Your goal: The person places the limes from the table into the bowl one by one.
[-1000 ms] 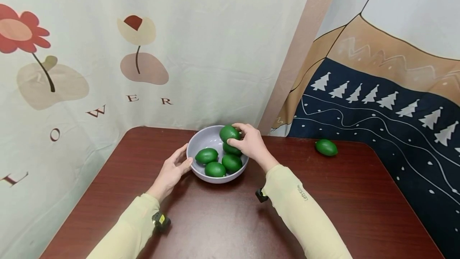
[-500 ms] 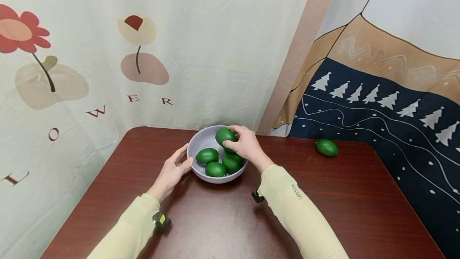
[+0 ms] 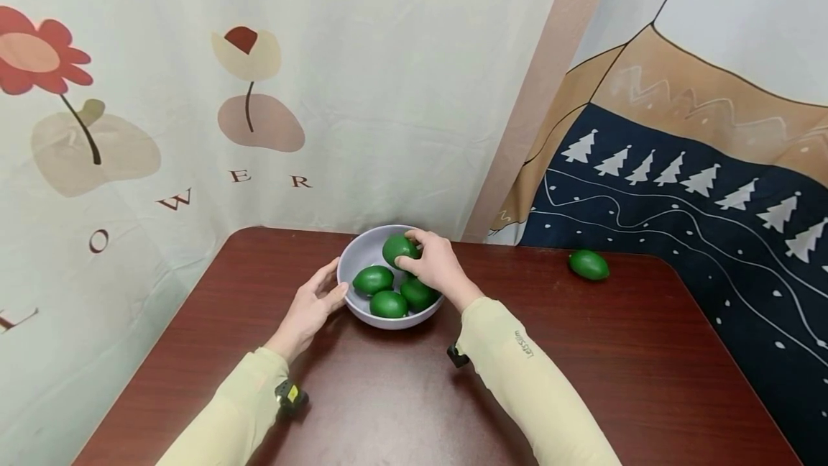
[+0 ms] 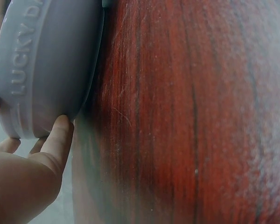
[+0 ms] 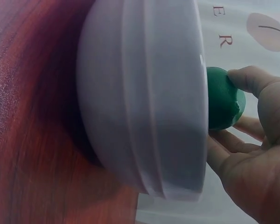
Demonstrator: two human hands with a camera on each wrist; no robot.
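Observation:
A pale lilac bowl (image 3: pixel 352 254) stands near the table's back edge with several limes (image 3: pixel 373 280) inside. My right hand (image 3: pixel 436 265) pinches one lime (image 3: pixel 399 250) between thumb and fingers, inside the far right of the bowl. In the right wrist view, the bowl's wall (image 5: pixel 144 93) hides part of this lime (image 5: pixel 221 98). My left hand (image 3: pixel 307 311) holds the bowl's left side, thumb by the rim and fingers low on the outer wall. Raised letters show on the bowl's side (image 4: pixel 51 65) in the left wrist view.
Another lime (image 3: pixel 589 265) lies alone at the back right of the dark red-brown table (image 3: pixel 362 394). Behind the table hangs a pale curtain (image 3: pixel 388 92) with printed flowers, beside a dark blue cloth (image 3: pixel 647 221) with printed trees.
My right hand has moved left and slightly down with its lime, farther into the bowl, covering the lime below it. My left hand and the bowl have barely moved.

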